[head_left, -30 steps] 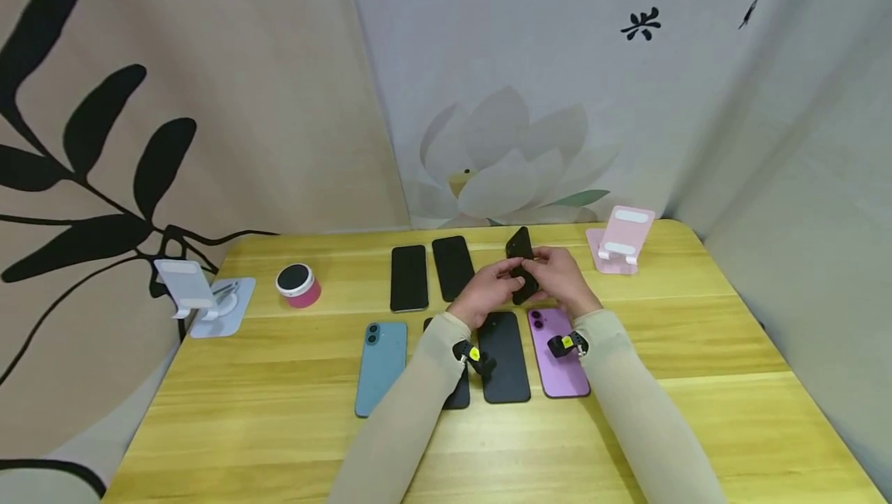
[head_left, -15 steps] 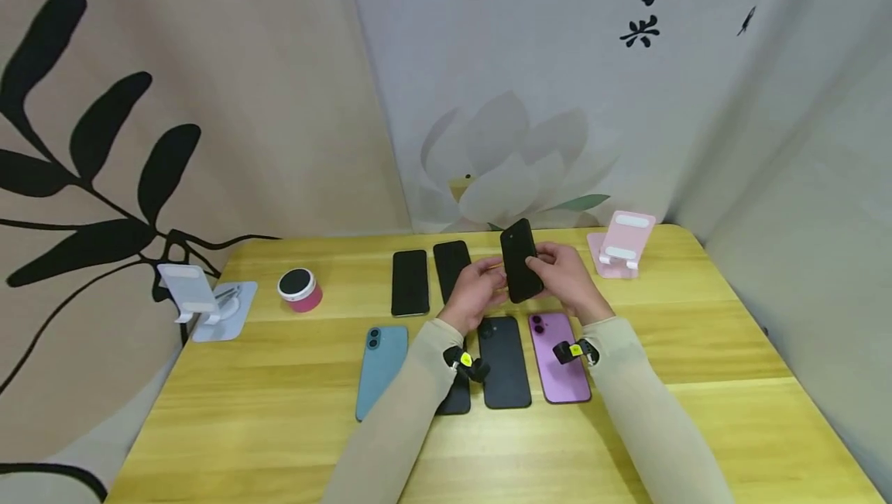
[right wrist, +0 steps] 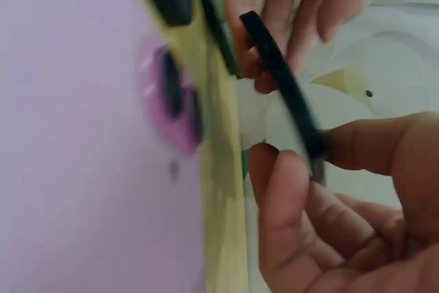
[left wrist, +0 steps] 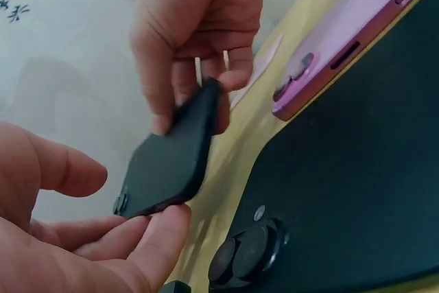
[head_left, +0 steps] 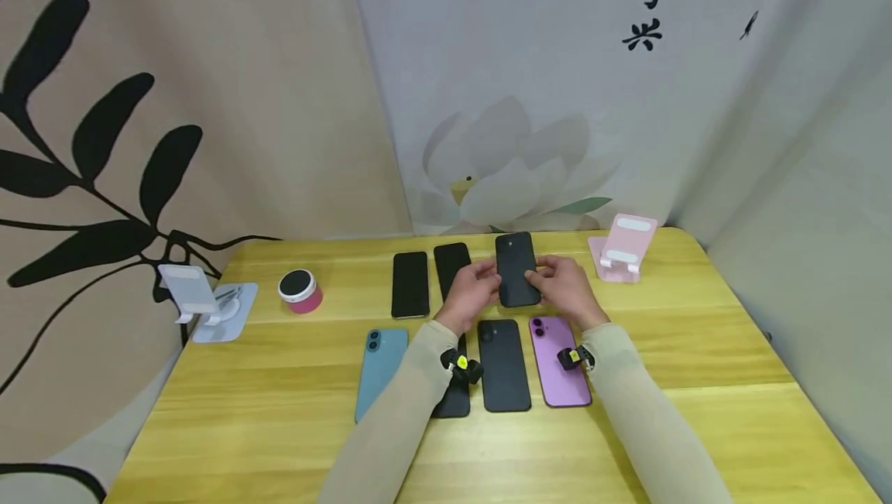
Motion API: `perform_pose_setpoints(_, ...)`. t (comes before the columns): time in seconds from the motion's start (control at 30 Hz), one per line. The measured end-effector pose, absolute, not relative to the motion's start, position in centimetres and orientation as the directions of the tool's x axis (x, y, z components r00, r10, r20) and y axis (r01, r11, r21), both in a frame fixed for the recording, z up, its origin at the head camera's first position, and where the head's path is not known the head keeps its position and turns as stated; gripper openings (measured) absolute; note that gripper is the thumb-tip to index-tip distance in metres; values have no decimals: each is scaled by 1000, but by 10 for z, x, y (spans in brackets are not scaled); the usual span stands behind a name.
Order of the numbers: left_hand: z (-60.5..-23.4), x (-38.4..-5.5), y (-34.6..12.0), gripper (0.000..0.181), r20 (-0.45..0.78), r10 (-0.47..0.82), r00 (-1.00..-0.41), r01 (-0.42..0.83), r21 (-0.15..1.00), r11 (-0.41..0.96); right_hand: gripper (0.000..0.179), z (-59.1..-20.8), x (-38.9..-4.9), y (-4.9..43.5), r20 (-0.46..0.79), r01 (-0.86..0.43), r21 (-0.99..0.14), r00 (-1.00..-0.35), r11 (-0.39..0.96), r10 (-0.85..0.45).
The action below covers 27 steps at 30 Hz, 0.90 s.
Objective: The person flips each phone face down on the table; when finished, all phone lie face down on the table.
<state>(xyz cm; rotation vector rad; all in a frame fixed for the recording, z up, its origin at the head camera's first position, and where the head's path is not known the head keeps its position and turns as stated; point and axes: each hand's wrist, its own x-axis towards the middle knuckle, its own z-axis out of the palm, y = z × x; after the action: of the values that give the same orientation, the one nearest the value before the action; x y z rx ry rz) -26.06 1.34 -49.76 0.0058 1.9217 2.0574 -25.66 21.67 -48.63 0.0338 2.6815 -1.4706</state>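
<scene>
A dark smartphone (head_left: 517,270) is held up over the far part of the table, its camera side facing me. My right hand (head_left: 566,289) pinches its right edge, thumb on the face and fingers behind. At the opposite edge, the fingers of my left hand (head_left: 471,299) touch the phone from below, and the thumb stands apart from it, as the left wrist view shows. Nearer to me lie a dark phone (head_left: 506,368) and a purple phone (head_left: 560,365), camera sides up. Another dark phone (head_left: 453,399) is partly hidden under my left wrist, beside a blue phone (head_left: 382,365).
Two black phones (head_left: 409,285) lie screen up left of my hands; my left hand covers part of one. A pink phone stand (head_left: 629,245) stands at back right, a white phone stand (head_left: 188,289) at far left. A pink-and-white round jar (head_left: 300,292) sits near it.
The held phone has turned from steeply tilted to camera side toward me and shifted slightly left. My left hand has gone from pinching it to touching its edge; my right hand kept hold.
</scene>
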Motion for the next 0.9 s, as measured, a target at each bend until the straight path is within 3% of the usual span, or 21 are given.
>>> perform_pose_setpoints(0.13,-496,-260,14,56,-199,257,-946,-201,979,18,44,-489,-258,219,-133,95,-809,-991,580,-24)
perform_pose_setpoints(0.43,-498,-251,14,64,-238,247,-939,-202,966,163,42,-494,-256,222,-239,184,-832,-970,524,-38)
perform_pose_setpoints(0.6,-497,-248,14,68,-244,257,-935,-189,957,222,45,-491,-253,222,-225,170,-823,-974,541,-36)
perform_pose_setpoints(0.9,-494,-248,9,74,-265,298,-917,-252,964,83,56,-485,-250,225,-245,174,-814,-968,554,-56)
